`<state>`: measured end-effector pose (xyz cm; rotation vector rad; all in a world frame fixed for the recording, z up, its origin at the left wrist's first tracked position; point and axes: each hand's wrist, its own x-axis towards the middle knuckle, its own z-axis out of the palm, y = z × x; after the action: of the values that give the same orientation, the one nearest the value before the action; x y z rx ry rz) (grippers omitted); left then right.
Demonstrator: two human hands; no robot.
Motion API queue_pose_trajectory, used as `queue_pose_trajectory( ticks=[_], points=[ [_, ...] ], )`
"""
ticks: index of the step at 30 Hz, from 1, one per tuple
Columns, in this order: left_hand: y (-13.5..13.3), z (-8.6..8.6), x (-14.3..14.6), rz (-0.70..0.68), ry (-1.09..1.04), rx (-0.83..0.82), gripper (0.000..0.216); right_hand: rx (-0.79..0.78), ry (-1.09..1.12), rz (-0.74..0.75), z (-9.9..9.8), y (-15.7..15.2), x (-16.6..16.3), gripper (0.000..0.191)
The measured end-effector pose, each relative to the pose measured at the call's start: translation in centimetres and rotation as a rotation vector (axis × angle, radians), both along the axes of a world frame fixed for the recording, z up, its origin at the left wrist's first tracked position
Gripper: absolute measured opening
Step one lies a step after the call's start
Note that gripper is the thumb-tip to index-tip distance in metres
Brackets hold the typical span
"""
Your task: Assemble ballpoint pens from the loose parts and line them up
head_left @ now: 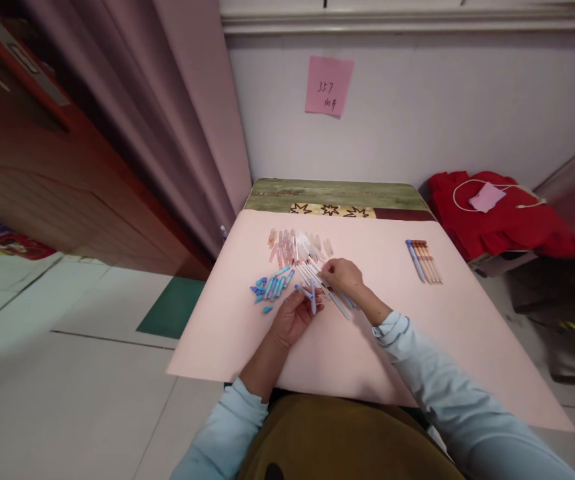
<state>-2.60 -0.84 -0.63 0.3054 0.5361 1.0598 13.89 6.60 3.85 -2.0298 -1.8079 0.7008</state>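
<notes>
The head view is showing a person sitting at a table covered by a large pale pink paper sheet (397, 347). The left hand (293, 319) is curling palm-up near the middle of the sheet, its thumb and fingers pinching a slim blue plastic pen barrel (312, 298) that is pointing away from the person. The right hand (343, 277) is lying knuckles-up just beside it, with its fingers bending down onto a fan of thin white plastic refill tubes (312, 269) (whether it is actually gripping one cannot be told). The tubes are spreading out from under that hand toward the far left and the near right.

To the left of both hands, a heap of small blue plastic pen parts (271, 288) is lying on the sheet. Beyond the tubes, a cluster of clear pinkish-orange pen barrels (285, 243) is resting. Well apart on the right, a neat row of orange and blue pens (423, 261) is lying side by side. A pink sticky note (328, 85) is hanging on the white wall behind, and a red cloth bundle (504, 220) is sitting beside the table.
</notes>
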Motion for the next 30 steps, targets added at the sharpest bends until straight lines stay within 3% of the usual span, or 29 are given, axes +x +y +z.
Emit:
queue_pose_trajectory(
  ticks=[3,5,7,10,17,30],
  points=[
    [0.1,-0.1,0.0,-0.011,-0.004,-0.003,0.017,0.222,0.331,-0.04,0.3,-1.1,0.4,0.019],
    [0.1,-0.1,0.1,-0.014,-0.003,-0.003,0.017,0.284,0.645,-0.085,0.6,-1.8,0.3,0.024],
    [0.2,0.0,0.2,-0.016,0.004,-0.002,0.017,0.255,0.913,-0.138,0.9,-2.3,0.0,0.028],
    [0.1,0.1,0.3,-0.019,0.02,0.018,0.017,0.133,1.127,-0.176,1.1,-2.8,-0.8,0.03],
    [-0.1,0.4,0.2,-0.048,0.041,0.086,0.018,0.13,1.209,-0.292,0.8,-2.5,-1.5,0.027],
    [-0.1,0.6,0.2,-0.077,0.065,0.101,0.018,-0.007,1.169,-0.17,-0.1,-3.3,-1.3,0.027]
  ],
)
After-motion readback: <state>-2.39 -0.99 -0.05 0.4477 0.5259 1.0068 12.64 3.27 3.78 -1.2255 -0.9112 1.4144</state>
